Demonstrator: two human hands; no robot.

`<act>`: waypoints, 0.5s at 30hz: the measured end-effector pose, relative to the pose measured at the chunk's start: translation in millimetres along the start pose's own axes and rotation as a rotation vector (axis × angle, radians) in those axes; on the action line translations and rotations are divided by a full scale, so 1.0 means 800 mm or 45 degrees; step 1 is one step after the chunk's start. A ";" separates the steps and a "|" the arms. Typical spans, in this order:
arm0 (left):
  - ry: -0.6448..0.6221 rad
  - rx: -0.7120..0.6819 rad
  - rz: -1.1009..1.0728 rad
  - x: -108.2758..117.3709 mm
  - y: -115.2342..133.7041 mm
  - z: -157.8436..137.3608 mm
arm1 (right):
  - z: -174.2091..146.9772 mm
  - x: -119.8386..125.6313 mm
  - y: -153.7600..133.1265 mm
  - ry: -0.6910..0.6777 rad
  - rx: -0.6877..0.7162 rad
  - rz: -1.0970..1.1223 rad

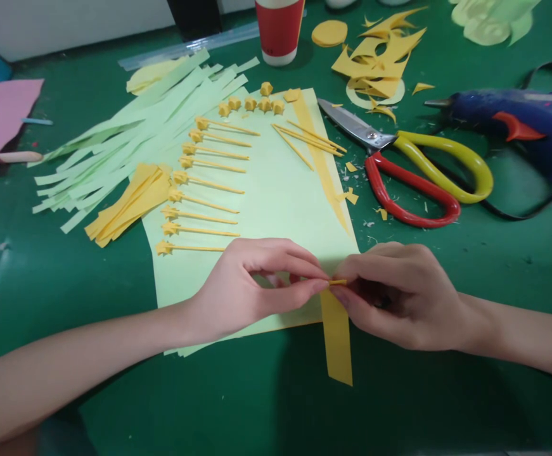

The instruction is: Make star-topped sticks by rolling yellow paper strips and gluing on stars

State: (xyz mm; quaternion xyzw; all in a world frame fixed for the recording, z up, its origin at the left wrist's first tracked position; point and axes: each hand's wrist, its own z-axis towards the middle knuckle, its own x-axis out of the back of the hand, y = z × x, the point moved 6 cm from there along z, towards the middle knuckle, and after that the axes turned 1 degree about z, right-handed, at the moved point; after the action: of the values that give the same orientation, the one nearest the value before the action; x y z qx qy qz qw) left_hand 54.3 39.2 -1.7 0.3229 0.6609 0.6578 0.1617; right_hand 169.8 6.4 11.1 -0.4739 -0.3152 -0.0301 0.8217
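Between my two hands, a yellow paper strip is pinched at its upper end, where it looks rolled or folded; the rest hangs down toward me. My left hand grips it with thumb and fingertips, and my right hand pinches the same end from the other side. Under the hands lies a light green paper sheet. On it a column of thin yellow paper sticks with star-shaped tips runs down the left. Loose yellow stars sit along the top, and several plain yellow sticks lie at the upper right.
Right of the sheet are scissors with red and yellow handles, then a blue glue gun with its black cord. Green paper strips and yellow strips lie left. A red cup and yellow scraps stand farther back.
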 end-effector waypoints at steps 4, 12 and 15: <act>-0.009 0.000 0.023 -0.001 0.001 -0.001 | 0.001 -0.002 0.001 -0.010 -0.004 -0.009; 0.005 0.021 -0.003 0.000 0.001 -0.002 | 0.001 -0.003 0.000 -0.015 -0.003 0.014; -0.001 0.049 -0.058 0.001 -0.002 -0.002 | -0.001 -0.004 0.000 -0.032 0.006 0.008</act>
State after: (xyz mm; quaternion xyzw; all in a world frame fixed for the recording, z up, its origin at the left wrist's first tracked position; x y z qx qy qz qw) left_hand 52.4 38.6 -2.6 0.3109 0.6806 0.6411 0.1706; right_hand 167.4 4.8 9.0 -0.4734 -0.3239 -0.0208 0.8189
